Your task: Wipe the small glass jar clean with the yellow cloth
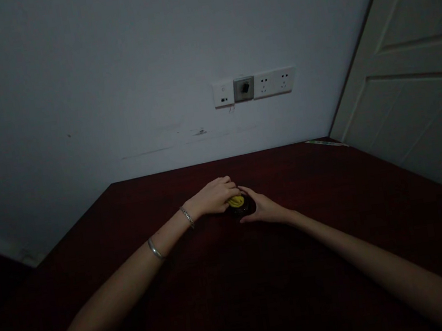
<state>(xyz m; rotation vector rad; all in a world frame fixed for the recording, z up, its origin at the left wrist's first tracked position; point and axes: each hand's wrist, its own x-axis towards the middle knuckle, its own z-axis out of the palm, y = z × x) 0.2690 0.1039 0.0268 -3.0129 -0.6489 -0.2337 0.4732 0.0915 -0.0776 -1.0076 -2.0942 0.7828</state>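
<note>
Both my arms reach out over a dark red table (338, 236). A small dark round object with a yellow part (236, 201) on top sits on it, far from me. My left hand (214, 196) curls over the yellow part, fingers bent and touching it. My right hand (263, 207) cups the dark base (247, 207) from the right side, thumb and fingers wrapped partly round it. Two thin bracelets sit on my left wrist and forearm. The room is dim and the object's details are hard to make out.
A pale wall stands behind the table with a row of sockets and a switch plate (254, 87). A white panelled door (418, 77) is at the right. A thin greenish strip (325, 143) lies at the table's far right corner.
</note>
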